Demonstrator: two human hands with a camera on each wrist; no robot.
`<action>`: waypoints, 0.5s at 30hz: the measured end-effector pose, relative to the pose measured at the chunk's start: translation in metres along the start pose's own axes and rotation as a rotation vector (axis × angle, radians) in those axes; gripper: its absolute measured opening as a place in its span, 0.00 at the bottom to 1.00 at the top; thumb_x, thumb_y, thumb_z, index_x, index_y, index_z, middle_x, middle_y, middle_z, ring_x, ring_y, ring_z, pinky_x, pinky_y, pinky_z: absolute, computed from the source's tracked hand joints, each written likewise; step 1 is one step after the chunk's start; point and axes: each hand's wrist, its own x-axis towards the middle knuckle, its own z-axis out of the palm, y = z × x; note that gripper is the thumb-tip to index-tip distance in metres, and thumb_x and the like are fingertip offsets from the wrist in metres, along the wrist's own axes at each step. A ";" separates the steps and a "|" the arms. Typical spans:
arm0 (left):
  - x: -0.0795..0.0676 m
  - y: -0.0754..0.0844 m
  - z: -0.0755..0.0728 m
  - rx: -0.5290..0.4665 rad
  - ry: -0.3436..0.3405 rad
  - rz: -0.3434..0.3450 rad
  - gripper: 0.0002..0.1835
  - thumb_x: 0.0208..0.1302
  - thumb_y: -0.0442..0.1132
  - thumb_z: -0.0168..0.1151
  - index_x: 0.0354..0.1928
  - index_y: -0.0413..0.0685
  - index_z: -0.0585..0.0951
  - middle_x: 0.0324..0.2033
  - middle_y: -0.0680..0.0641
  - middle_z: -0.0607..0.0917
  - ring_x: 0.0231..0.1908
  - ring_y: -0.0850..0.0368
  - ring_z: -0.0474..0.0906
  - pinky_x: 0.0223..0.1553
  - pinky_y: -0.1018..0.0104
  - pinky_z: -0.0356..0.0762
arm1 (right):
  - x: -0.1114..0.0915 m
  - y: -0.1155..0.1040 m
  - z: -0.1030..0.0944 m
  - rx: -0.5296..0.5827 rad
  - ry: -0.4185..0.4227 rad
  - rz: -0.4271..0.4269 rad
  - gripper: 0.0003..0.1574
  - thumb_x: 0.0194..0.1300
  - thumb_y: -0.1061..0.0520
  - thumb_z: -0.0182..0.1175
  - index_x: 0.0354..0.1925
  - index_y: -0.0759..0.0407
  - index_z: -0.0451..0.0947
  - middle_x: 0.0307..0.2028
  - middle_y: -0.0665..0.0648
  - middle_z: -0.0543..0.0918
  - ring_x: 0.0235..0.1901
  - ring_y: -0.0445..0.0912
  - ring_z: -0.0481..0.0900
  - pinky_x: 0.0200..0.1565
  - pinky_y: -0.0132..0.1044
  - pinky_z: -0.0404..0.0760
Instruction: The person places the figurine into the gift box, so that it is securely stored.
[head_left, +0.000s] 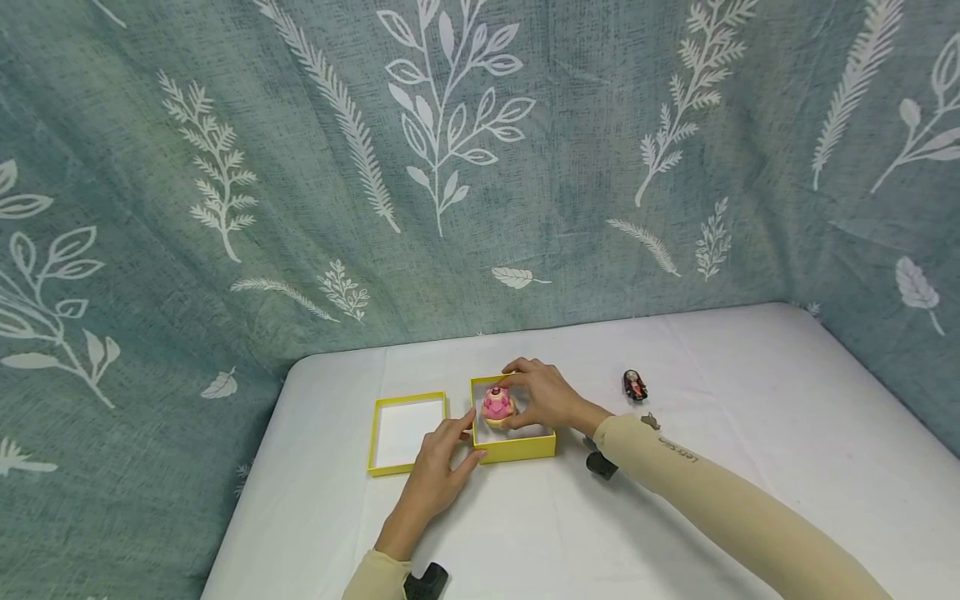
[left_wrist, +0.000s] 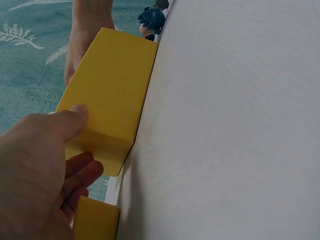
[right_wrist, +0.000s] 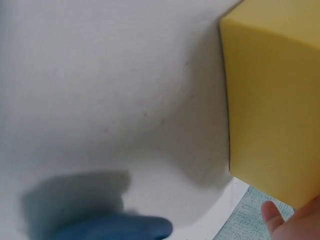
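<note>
1. The pink figure (head_left: pixel 498 406) was inside the walls of the yellow box (head_left: pixel 517 451), toward its left wall; whether it rested on the box floor, I could not tell.
2. My right hand (head_left: pixel 551 396) reached over the box's right wall, clamped on the pink figure, with the thumb on its near side and the fingers on its far side.
3. My left hand (head_left: pixel 441 467) was clamped on the box's near left corner: thumb flat against the near wall, fingers bent at the left wall.
4. The box stood open and upright on the white-covered table (head_left: pixel 720 392), left of middle, nearer the far edge than my body.
5. The yellow lid (head_left: pixel 408 432) lay just left of the box, toward the table's far left corner, its white inside facing up.
6. A dark-haired figure (head_left: pixel 634 387) lay right of the box, toward the far edge.
7. A small grey item (head_left: pixel 651 421), partly hidden by my right sleeve (head_left: pixel 720 492), was near that figure.
8. A blue-haired figure (left_wrist: pixel 151 20) showed beyond the box in the left wrist view.
9. A leaf-patterned green curtain (head_left: pixel 570 167) hung behind the far edge.
</note>
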 end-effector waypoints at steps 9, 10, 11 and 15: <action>0.000 -0.001 0.000 0.006 -0.006 -0.011 0.34 0.63 0.44 0.67 0.70 0.49 0.68 0.50 0.48 0.82 0.47 0.55 0.81 0.50 0.56 0.71 | 0.000 -0.003 0.000 -0.024 -0.003 0.022 0.38 0.46 0.37 0.76 0.53 0.52 0.83 0.61 0.55 0.75 0.60 0.55 0.71 0.61 0.59 0.66; 0.000 -0.001 0.000 0.005 -0.007 -0.013 0.34 0.63 0.44 0.67 0.70 0.49 0.68 0.50 0.48 0.82 0.47 0.55 0.81 0.50 0.56 0.71 | 0.000 -0.004 0.000 -0.028 -0.002 0.021 0.38 0.46 0.37 0.76 0.53 0.52 0.83 0.61 0.55 0.75 0.60 0.54 0.72 0.61 0.59 0.66; 0.000 -0.001 0.000 0.006 -0.008 -0.015 0.34 0.63 0.44 0.67 0.70 0.49 0.68 0.50 0.48 0.82 0.47 0.56 0.81 0.50 0.56 0.71 | 0.000 -0.004 0.000 -0.033 -0.001 0.020 0.38 0.46 0.37 0.76 0.53 0.52 0.83 0.61 0.55 0.75 0.60 0.54 0.72 0.60 0.59 0.66; 0.000 0.000 0.000 0.003 -0.009 -0.017 0.34 0.63 0.44 0.67 0.70 0.49 0.68 0.51 0.48 0.82 0.47 0.56 0.81 0.50 0.57 0.71 | 0.000 -0.004 0.000 -0.050 -0.004 0.021 0.38 0.46 0.36 0.76 0.52 0.52 0.83 0.62 0.54 0.75 0.60 0.54 0.71 0.61 0.59 0.66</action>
